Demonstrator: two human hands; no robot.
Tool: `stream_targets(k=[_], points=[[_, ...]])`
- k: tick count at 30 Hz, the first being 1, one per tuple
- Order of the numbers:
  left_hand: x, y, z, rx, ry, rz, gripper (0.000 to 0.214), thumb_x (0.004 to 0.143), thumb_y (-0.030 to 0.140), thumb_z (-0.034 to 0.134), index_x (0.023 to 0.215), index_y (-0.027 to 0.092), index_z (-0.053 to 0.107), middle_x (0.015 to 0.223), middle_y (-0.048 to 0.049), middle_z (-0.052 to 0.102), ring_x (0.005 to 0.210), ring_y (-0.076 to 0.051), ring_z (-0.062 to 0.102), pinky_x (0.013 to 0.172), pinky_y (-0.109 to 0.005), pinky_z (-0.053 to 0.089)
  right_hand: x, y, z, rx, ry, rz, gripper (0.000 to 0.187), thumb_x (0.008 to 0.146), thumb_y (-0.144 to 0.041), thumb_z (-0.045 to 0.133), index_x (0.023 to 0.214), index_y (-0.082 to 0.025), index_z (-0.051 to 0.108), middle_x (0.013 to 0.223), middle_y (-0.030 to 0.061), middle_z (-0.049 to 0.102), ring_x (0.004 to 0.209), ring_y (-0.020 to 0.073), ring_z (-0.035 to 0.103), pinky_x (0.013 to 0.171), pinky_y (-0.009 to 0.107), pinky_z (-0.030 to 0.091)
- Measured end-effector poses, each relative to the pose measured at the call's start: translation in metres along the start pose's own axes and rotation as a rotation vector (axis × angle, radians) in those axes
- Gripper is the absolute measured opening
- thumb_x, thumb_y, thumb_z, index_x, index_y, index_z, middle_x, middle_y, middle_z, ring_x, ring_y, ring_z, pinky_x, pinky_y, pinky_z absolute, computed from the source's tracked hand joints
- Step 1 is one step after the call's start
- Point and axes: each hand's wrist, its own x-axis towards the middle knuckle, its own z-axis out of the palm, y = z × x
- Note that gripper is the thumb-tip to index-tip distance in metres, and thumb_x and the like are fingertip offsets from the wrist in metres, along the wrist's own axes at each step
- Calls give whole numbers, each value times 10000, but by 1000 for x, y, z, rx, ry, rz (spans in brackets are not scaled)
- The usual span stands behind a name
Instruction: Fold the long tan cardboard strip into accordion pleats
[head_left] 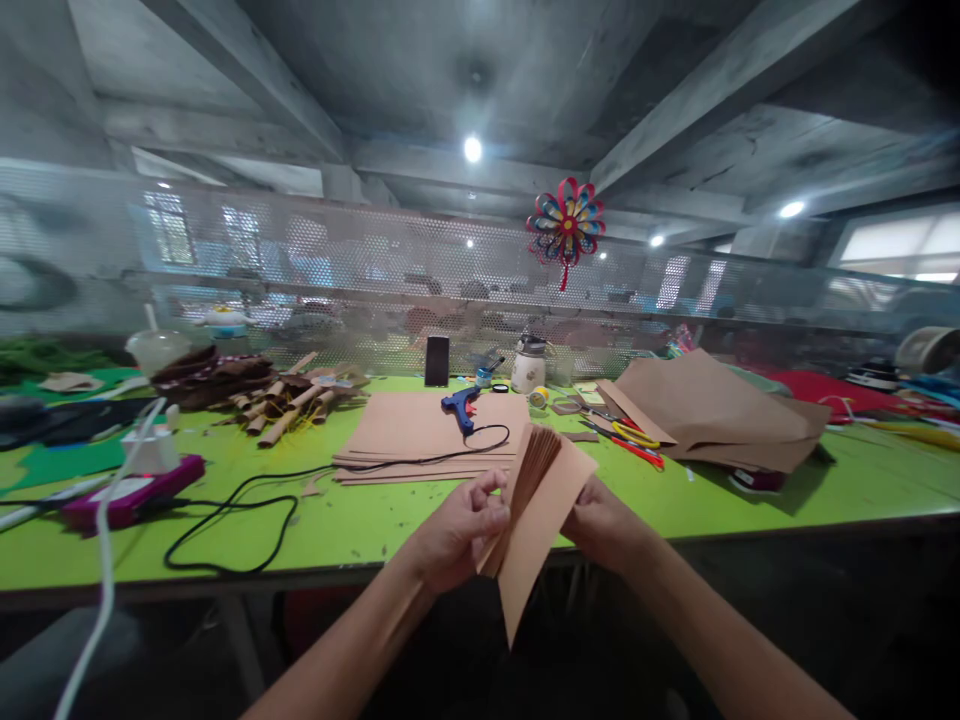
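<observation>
Between my hands, just over the table's front edge, is a sheet of brown kraft paper (551, 500), its left part gathered into narrow accordion pleats and its right part flat. My left hand (461, 525) is closed on the pleated side, thumb towards me. Around the flat right edge my right hand (604, 522) is closed, its fingers mostly hidden behind the paper. Beyond them lies a stack of brown paper sheets (405, 425), with a blue hot glue gun (461, 408) resting on it.
A black cord (300, 470) runs left from the glue gun past a purple power strip (135, 490). Rolled brown paper tubes (289, 405) lie left of the stack. Scissors (634, 432) and a red-handled tool (637, 452) lie to the right, beside a large brown paper pile (720, 400).
</observation>
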Motion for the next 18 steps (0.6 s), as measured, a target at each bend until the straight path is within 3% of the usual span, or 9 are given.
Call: stream_targets(k=[5, 8, 12, 14, 18], points=[[1, -15, 3, 27, -49, -31, 417, 647, 395, 750, 903, 96, 614, 600, -55, 632, 474, -116, 558, 466, -189, 421, 1, -9, 8, -44, -103, 39, 264, 781, -344, 652, 925, -125, 684, 686, 41, 648, 563, 129, 585, 560, 250, 473], [0, -22, 4, 87, -30, -104, 364, 732, 438, 657, 749, 74, 642, 513, -65, 602, 443, -127, 549, 433, -197, 403, 1, -12, 9, -54, -20, 20, 186, 711, -266, 721, 834, -128, 704, 728, 35, 660, 631, 129, 600, 614, 243, 487], [0, -25, 15, 127, 31, -145, 432, 692, 499, 653, 574, 85, 608, 448, -57, 571, 398, -124, 520, 419, -208, 390, 1, -7, 6, -40, 57, 1, 165, 663, -226, 753, 797, -146, 698, 729, 11, 652, 677, 125, 593, 655, 238, 485], [0, -23, 18, 154, 59, -162, 426, 685, 508, 652, 632, 85, 634, 521, -78, 618, 467, -142, 565, 477, -224, 425, 2, -5, 4, -59, 106, -3, 198, 660, -242, 755, 821, -148, 689, 757, 20, 657, 700, 138, 596, 663, 253, 486], [-3, -7, 2, 341, 115, -133, 391, 728, 423, 652, 982, 126, 652, 890, -111, 688, 755, -190, 633, 714, -304, 478, 4, -6, -5, -170, 209, -4, 252, 658, -321, 751, 812, -147, 654, 810, 34, 649, 741, 149, 584, 706, 280, 475]])
